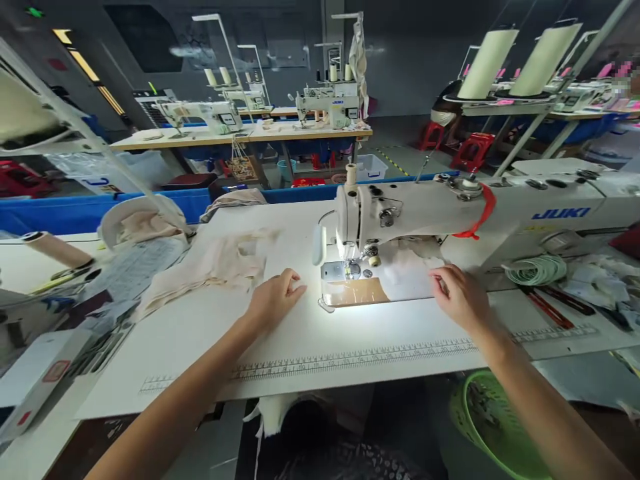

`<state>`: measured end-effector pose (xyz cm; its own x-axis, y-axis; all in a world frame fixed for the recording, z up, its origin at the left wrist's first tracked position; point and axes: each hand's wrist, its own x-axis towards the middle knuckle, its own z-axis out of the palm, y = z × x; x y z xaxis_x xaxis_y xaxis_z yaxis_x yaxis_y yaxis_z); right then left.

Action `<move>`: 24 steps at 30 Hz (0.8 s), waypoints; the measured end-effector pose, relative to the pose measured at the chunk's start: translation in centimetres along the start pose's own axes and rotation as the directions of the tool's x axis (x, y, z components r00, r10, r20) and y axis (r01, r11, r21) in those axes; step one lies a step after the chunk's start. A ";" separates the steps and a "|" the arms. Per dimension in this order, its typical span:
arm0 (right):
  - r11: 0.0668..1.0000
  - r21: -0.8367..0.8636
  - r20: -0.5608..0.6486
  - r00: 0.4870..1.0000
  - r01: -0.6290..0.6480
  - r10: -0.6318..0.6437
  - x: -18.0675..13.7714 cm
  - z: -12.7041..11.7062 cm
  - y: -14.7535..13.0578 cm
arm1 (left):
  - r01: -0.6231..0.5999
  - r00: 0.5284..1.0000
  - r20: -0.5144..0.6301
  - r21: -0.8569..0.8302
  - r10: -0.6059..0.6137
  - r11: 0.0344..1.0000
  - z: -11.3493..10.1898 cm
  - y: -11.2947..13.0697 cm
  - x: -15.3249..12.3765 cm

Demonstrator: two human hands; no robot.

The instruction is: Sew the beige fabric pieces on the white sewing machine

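Note:
My left hand [274, 298] rests over the white table left of the sewing machine's needle area, fingers loosely bent, thumb apart, nothing in it. Close to its far side lie stacked pale beige fabric pieces [200, 273]. On the other side of the needle, my right hand [459, 295] hovers by the machine bed, thumb and fingertips apart and holding nothing visible. The white sewing machine [415, 213] has its lamp lit over the presser foot [353, 269]. Pale fabric [400, 263] lies behind the bed, under the machine arm.
A printed ruler [350, 361] runs along the table's front. Scissors-like red-handled tools [547, 308] and a coil of pale cord [537, 270] lie at right. A green basket [473, 413] stands below. Thread cone [57, 250], white box [43, 373] and fabric-filled bowl [143, 227] sit left.

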<state>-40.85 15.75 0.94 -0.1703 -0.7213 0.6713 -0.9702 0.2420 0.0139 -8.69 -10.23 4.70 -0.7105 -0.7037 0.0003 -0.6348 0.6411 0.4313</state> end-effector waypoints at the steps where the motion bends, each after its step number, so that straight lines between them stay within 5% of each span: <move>1: 1.000 -0.007 -0.031 0.999 0.014 -0.014 0.0 -0.1 0.0 | -0.035 0.999 -0.007 -0.026 0.035 0.999 -0.2 -0.6 -0.3; 5: 0.997 -0.035 -0.119 0.991 0.061 -0.065 -0.1 -0.3 0.0 | -0.185 0.979 -0.102 -0.061 0.179 0.981 -2.4 -5.1 -1.6; 10: 0.993 -0.010 -0.120 0.985 0.119 -0.120 0.5 0.3 -0.5 | -0.118 0.931 -0.322 0.177 0.171 0.977 -6.5 -11.0 -1.0; 16: 0.982 -0.010 -0.125 0.974 0.191 -0.190 0.9 0.0 -1.3 | -0.256 0.962 0.048 0.490 0.268 0.833 -8.0 -9.9 2.6; 24: 0.980 0.109 -0.094 0.983 0.166 -0.156 0.8 -0.6 -2.3 | -0.309 0.947 0.089 0.523 0.309 0.794 -9.6 -10.1 2.7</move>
<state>-38.63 14.96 1.91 0.0005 -0.6862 0.7274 -0.9979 0.0466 0.0446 -1.27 -21.50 8.99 -0.8963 -0.4404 0.0531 -0.4434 0.8869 -0.1293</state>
